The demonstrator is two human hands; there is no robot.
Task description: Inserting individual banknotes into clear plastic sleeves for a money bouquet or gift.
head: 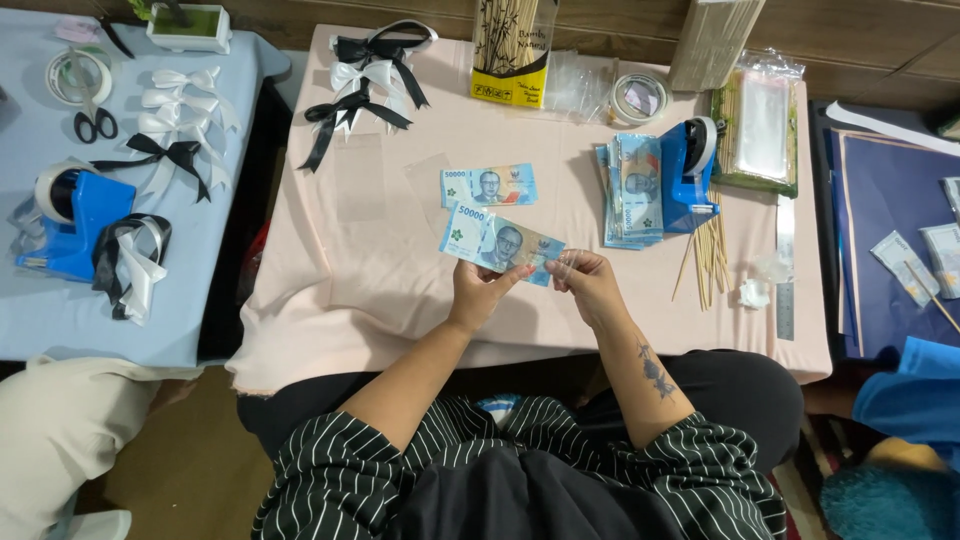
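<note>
Blue banknote [497, 242] pinched btwn both hands [480, 290], yellow-black skewer pack [512, 50] behind.

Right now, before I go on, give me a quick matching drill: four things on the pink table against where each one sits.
Things:
1. banknote in hands
2. banknote stack
3. ribbon bows
4. wooden sticks

Places:
A. far left part of the table
B. just left of the blue tape dispenser
C. held above the table's near edge
D. in front of the dispenser, loose

Pairs: 1-C, 2-B, 3-A, 4-D
</note>
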